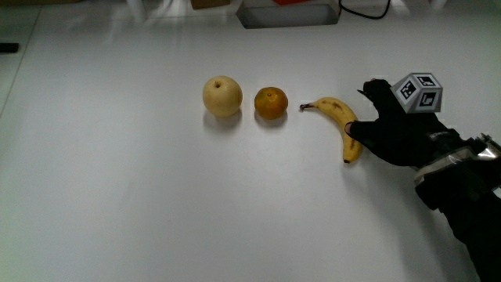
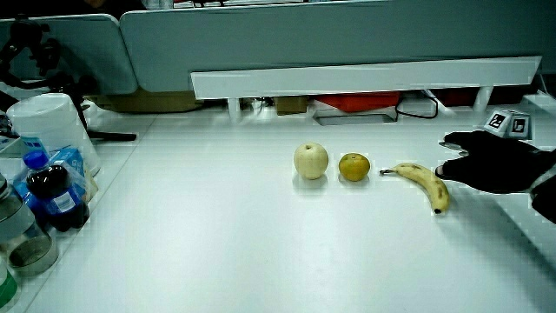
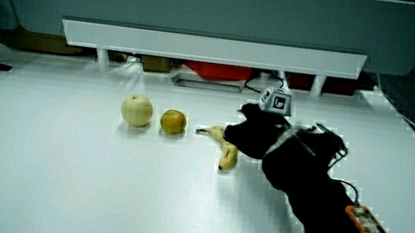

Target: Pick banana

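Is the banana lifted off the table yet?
No, the banana lies flat on the table, with the hand beside it.

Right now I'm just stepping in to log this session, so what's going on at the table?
A gloved hand is at the banana, touching its end nearer the person. The banana lies flat on the white table, not lifted. Beside it sit an orange and a pale apple, all three in a row, both untouched.
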Motion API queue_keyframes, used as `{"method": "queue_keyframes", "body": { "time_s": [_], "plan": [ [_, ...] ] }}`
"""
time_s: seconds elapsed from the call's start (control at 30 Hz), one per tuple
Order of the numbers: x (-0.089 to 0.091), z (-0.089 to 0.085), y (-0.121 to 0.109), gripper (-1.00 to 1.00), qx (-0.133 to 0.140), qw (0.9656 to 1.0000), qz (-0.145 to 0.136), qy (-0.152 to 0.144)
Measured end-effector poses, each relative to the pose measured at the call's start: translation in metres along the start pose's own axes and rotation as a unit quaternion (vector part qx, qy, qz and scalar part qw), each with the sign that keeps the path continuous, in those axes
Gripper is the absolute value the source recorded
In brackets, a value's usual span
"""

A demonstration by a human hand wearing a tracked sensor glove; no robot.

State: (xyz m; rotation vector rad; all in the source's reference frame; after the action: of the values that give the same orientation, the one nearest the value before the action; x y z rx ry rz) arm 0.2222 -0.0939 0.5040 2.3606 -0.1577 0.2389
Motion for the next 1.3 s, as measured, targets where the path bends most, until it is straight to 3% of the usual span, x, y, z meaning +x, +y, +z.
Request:
{"method": "queue_keyframes", "body": {
  "time_s": [0.47,0.7,0.83,0.87,0.93,1.07,1.1,1.3],
  "plan": [
    [-0.014,-0.021,0.03,0.0,-0.01,0.9975,-0.052,-0.046],
    [-0.013,-0.036,0.038,0.0,-0.024,0.9966,-0.063,-0.049],
    [-0.012,-0.039,0.04,0.0,-0.014,0.9957,-0.075,-0.053],
    [-0.012,-0.04,0.041,0.0,-0.022,0.9962,-0.07,-0.047],
    [-0.013,-0.039,0.04,0.0,-0.009,0.9959,-0.073,-0.053],
    [-0.013,-0.04,0.038,0.21,0.002,0.9958,-0.075,-0.054],
    [-0.015,-0.038,0.036,0.26,0.017,0.9947,-0.08,-0.062],
    [-0.015,-0.037,0.035,0.58,0.023,0.9953,-0.075,-0.057]
  ]
}}
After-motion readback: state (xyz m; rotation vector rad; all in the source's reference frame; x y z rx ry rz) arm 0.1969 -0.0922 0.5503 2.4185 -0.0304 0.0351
